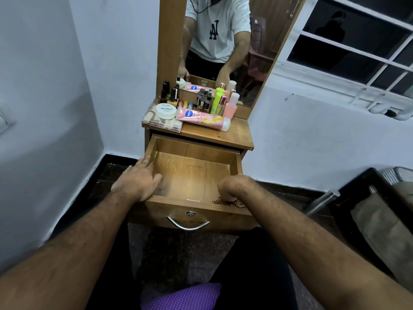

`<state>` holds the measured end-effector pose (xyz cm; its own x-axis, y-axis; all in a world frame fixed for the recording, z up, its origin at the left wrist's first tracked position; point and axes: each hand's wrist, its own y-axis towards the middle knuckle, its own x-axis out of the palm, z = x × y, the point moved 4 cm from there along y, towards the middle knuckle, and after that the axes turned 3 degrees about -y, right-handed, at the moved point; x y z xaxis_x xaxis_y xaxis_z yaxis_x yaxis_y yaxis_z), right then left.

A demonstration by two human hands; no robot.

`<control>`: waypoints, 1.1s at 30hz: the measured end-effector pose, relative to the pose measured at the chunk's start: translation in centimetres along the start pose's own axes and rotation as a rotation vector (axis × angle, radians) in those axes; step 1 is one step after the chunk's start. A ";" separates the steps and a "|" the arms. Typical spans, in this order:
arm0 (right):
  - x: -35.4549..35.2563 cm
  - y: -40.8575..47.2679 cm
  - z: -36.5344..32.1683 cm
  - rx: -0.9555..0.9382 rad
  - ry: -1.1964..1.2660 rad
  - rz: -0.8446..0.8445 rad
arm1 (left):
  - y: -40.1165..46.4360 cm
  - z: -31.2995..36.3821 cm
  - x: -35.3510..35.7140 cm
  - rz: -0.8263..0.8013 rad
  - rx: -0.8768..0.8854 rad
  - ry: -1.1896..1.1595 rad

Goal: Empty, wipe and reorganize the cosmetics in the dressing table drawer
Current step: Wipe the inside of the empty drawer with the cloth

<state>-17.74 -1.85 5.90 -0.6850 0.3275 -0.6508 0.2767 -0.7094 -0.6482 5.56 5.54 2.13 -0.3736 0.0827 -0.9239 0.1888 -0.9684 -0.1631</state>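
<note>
Standing pulled open, drawer (192,173) showing bare inside; right hand (230,189) clutching patterned cloth (223,201) in near right corner; left hand (138,180) lying flat on left rim, holding nothing; cosmetics (201,108) crowding tabletop (234,136) above

The drawer (194,173) is standing pulled out below the dressing table top (232,136), its handle (188,225) lying on the front panel under the keyhole (190,213). The left hand (136,181) is resting on the drawer's front left corner. The right hand (232,186) is reaching into the front right corner, gripping a cloth (223,201) there. On the top, a nail polish tub (165,110) is sitting on a clear organizer box (156,123) at left, a lotion tube (202,119) is lying to its right, and bottles (218,102) are standing behind, before the mirror (223,41).
</note>
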 end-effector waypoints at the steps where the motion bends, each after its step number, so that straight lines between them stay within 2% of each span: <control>1: -0.3 -0.2 0.3 0.006 0.020 -0.007 | 0.0 0.0 0.0 0.001 0.000 0.001; 5: -1.8 -1.7 2.6 0.016 0.076 0.001 | 0.2 0.1 0.0 0.003 0.003 0.006; 10: -1.7 -2.5 6.7 0.012 0.400 0.299 | 0.3 0.0 0.2 0.004 0.005 0.016; 14: 2.7 -2.9 7.5 -0.036 0.731 0.238 | 0.5 0.0 0.2 0.016 0.010 0.019; 16: 3.5 -3.4 7.4 -0.079 0.803 0.216 | 0.5 0.0 0.3 0.021 0.009 0.016; 19: 3.8 -3.8 6.7 -0.075 0.767 0.216 | 0.4 -0.1 0.2 0.021 0.007 0.009; 23: 2.8 -3.4 5.1 -0.079 0.570 0.247 | 0.0 0.3 -0.2 0.016 -0.003 0.019; 25: 1.9 -3.4 4.6 -0.118 0.582 0.238 | 0.0 0.4 -0.2 0.015 -0.006 0.022; 31: -1.9 -3.1 3.9 -0.270 0.986 0.372 | 0.0 0.4 -0.2 0.004 -0.017 0.014; 33: -2.7 -2.3 3.6 -0.274 1.093 0.367 | 0.1 0.4 -0.2 0.004 -0.017 0.014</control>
<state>-18.94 -3.29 10.57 0.3681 0.5860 -0.7219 0.5628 -0.7584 -0.3287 5.29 5.38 2.40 -0.3604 0.0826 -0.9291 0.2053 -0.9646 -0.1654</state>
